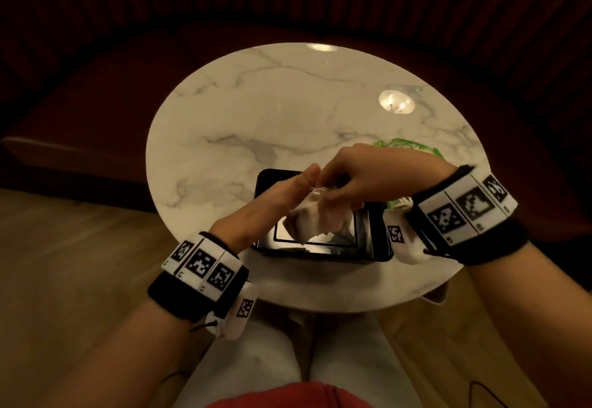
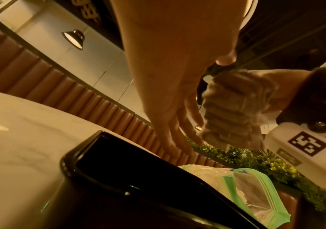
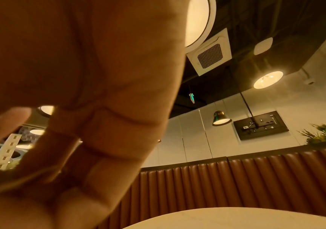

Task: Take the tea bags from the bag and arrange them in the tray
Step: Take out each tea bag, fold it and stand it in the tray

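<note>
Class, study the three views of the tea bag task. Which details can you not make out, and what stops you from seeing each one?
- Number of tea bags: head view, blurred, the right hand covers them.
- Tray floor: head view, hands hide it; left wrist view, too dark.
- Bag contents: left wrist view, cut off by the tray.
- Right hand's grip: right wrist view, palm fills the frame.

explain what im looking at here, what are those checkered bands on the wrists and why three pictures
No machine here: a person's two bare hands, wearing wristbands with printed markers and a small camera each. One picture comes from a head camera looking down; the other two look along each hand.

On the round marble table stands a black tray, with a green-edged plastic bag lying beside it. The right hand grips a bunch of tea bags above the tray. The left hand is flat, its fingers straight, next to the bunch; whether it touches it is unclear. The right wrist picture is mostly filled by the hand itself.
</note>
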Motion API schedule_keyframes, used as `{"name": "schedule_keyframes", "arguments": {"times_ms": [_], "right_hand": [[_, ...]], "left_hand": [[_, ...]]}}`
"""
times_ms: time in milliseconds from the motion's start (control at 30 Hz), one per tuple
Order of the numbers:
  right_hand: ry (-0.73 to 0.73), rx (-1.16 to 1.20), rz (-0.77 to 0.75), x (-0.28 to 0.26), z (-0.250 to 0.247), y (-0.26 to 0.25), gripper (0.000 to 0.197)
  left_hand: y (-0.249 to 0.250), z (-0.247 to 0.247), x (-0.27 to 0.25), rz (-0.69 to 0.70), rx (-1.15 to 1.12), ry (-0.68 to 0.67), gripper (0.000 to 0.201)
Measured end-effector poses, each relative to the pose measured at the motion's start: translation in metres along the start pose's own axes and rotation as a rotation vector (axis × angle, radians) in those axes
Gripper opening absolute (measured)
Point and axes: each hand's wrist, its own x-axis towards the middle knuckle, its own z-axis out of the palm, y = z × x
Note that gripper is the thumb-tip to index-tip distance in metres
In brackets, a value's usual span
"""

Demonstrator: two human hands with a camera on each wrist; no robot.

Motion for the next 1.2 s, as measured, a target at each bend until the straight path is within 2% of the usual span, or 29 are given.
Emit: {"name": "schedule_keyframes", "arguments": {"times_ms": [100,267,333,433,533,667,767,833,967,1200], "right_hand": [[-0.011,0.039,-0.039,0.009,-0.001,0.001,0.013],[0.067,0.215,-0.061,0.020,0.015,0.014,0.015],[0.153,0.275,-0.059,0.023,0.026,0.018,0.015],[0.371,0.415,-0.029,0.024,0.044,0.024,0.031],[0.570,0.662,-0.027,0.020,0.064,0.020,0.035],[0.684,0.822,-0.026,0.012,0.088,0.011,0.027],[0.789,0.864,0.010,0.012,0.099,0.009,0.020],[0.787,0.869,0.034,0.014,0.103,0.008,0.013],[0.757,0.865,0.024,0.012,0.106,0.005,0.006],[0.724,0.962,0.020,0.006,0.107,0.000,0.010]], "left_hand": [[0.001,0.002,-0.004,-0.101,-0.077,-0.113,0.087],[-0.012,-0.002,-0.011,-0.196,-0.287,-0.164,0.049],[-0.012,-0.001,-0.011,-0.194,-0.306,-0.092,0.041],[-0.010,0.001,-0.011,-0.179,-0.363,0.055,0.035],[-0.011,0.004,-0.012,-0.140,-0.422,0.194,0.022],[-0.014,0.011,-0.019,-0.071,-0.440,0.256,0.023],[-0.017,0.014,-0.025,-0.039,-0.527,0.284,0.035],[-0.019,0.015,-0.028,-0.046,-0.607,0.291,0.046],[-0.018,0.012,-0.034,-0.096,-0.821,0.281,0.046],[-0.020,0.014,-0.032,-0.069,-0.710,0.335,0.026]]}}
